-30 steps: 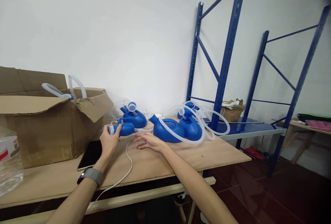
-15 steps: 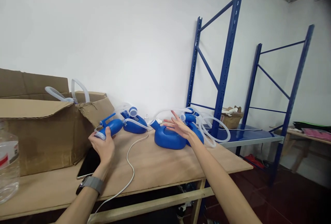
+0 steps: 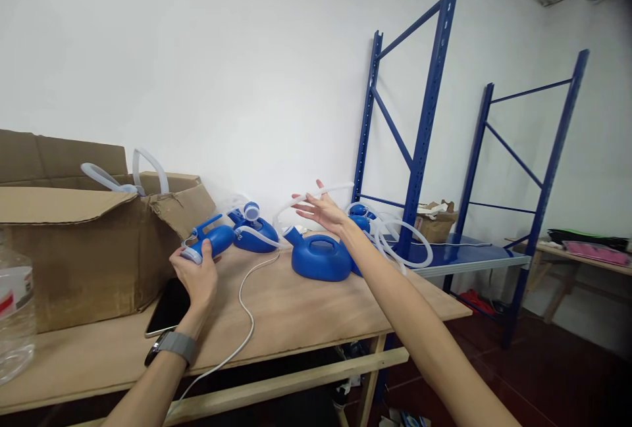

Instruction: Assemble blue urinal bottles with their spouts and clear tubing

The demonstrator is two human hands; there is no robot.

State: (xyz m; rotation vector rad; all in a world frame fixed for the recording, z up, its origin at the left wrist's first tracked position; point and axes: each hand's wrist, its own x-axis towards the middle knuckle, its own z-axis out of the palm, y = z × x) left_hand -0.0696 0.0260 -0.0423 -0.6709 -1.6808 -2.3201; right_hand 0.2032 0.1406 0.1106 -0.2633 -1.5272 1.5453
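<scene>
My left hand (image 3: 197, 269) is closed around a blue urinal funnel (image 3: 217, 241) with a white cap, and a clear tube leads from its tip to the right. My right hand (image 3: 323, 211) has its fingers stretched apart above a blue urinal bottle (image 3: 320, 259) with a handle. A pale plastic tube (image 3: 338, 188) runs across the right hand between thumb and fingers, looping down near the bottle's neck. A second blue urinal bottle (image 3: 254, 237) stands behind, nearer the wall. More blue urinal parts (image 3: 360, 216) with coiled tubes are partly hidden behind my right forearm.
A cardboard box (image 3: 93, 262) with tubes sticking out stands at the left, beside a clear water bottle (image 3: 14, 315). A phone (image 3: 168, 306) and a white cable (image 3: 251, 315) lie on the wooden table (image 3: 281, 322). Blue shelving (image 3: 424, 118) rises at the right.
My right hand has moved up and left, away from the bottle's handle. The tube has risen with it. My left hand keeps its hold on the urinal funnel.
</scene>
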